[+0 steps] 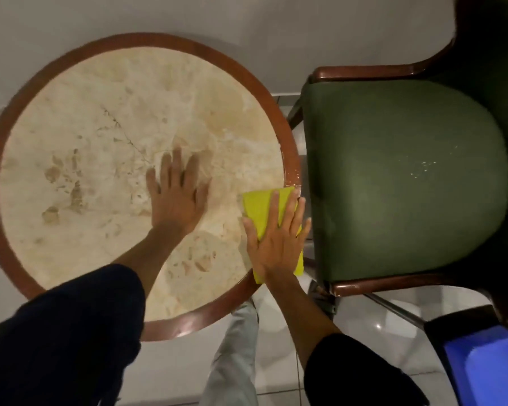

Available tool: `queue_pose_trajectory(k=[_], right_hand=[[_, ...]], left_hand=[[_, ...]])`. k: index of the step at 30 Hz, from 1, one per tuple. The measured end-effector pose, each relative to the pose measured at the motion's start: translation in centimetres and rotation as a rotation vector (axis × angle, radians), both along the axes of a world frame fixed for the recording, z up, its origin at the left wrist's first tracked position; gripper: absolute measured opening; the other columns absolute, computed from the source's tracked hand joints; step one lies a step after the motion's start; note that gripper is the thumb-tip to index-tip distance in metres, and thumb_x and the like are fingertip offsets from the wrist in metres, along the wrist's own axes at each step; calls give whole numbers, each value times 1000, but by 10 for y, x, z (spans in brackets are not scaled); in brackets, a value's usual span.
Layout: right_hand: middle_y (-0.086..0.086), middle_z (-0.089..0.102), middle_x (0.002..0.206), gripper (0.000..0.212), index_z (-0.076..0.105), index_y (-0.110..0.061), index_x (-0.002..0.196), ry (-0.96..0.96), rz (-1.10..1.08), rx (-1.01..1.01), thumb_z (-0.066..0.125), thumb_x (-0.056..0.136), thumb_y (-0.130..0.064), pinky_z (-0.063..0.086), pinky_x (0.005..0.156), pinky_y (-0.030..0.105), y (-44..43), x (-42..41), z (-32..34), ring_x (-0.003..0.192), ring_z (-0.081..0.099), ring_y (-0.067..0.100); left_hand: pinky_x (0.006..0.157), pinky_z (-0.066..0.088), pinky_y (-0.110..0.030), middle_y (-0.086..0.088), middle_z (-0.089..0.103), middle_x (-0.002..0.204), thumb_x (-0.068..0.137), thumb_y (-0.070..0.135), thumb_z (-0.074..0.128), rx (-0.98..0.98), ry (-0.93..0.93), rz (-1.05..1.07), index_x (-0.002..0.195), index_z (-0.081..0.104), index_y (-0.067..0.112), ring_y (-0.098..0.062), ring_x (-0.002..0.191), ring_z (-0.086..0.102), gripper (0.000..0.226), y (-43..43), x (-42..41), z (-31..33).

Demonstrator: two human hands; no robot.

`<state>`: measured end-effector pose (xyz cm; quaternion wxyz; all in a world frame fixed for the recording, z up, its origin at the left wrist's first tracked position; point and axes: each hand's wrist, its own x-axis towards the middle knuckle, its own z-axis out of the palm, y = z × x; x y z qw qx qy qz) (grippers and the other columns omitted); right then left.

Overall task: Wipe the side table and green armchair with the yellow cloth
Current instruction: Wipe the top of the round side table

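A round side table (79,118) with a cream marble top and a brown wooden rim fills the left of the view. My left hand (176,197) lies flat on the marble near the middle, fingers spread, holding nothing. My right hand (279,241) presses flat on the folded yellow cloth (258,206) at the table's right edge, where the cloth overlaps the wooden rim. The green armchair (408,177) stands just right of the table, its seat facing up, with small pale specks on the cushion.
A white wall runs behind the table and chair. Brown wooden armrests (364,70) frame the seat. A dark case with a blue-lit surface (487,373) sits on the tiled floor at the lower right. My trouser leg (235,356) shows between the arms.
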<state>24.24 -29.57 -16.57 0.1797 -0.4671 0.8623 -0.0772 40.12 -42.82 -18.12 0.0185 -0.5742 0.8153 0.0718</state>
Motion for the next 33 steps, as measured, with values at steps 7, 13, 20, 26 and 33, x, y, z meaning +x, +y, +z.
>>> queue_pose_trajectory(k=[7, 13, 20, 26, 33], right_hand=[[17, 13, 162, 66, 16, -21, 154, 90, -78, -21, 29, 99, -54, 21, 117, 56, -76, -39, -7, 150, 12, 34], [11, 10, 164, 65, 7, -30, 154, -26, 54, -24, 20, 97, -58, 26, 114, 58, -162, -79, -4, 150, 12, 33], [6, 18, 161, 59, 7, -46, 149, -164, -147, -24, 23, 94, -64, 40, 99, 61, -104, -63, -3, 138, 34, 37], [9, 38, 152, 64, 8, -35, 152, -491, -545, -131, 23, 95, -58, 40, 108, 54, -12, -20, 10, 135, 44, 33], [4, 46, 148, 51, 28, -30, 150, -707, -848, -239, 36, 101, -43, 34, 97, 28, 4, -80, 28, 131, 47, 27]], left_hand=[[118, 7, -55, -7, 9, 165, 101, 52, 20, -54, 46, 27, 155, 10, 29, -26, 152, 7, 60, -4, 8, -21], [119, 10, -56, -8, 14, 165, 101, 51, 26, -61, 52, 42, 154, 16, 28, -27, 151, 11, 59, 3, 10, -18], [119, 12, -56, -9, 16, 164, 101, 50, 30, -95, 66, 23, 154, 15, 27, -27, 151, 13, 60, 4, 8, -20], [116, 18, -59, -15, 24, 161, 102, 45, 32, -66, 51, 38, 153, 25, 23, -33, 148, 22, 56, 1, 1, -3], [95, 50, -43, -1, 62, 126, 96, 29, 39, 206, 621, 25, 130, 50, 27, -16, 116, 56, 36, 73, -77, 54]])
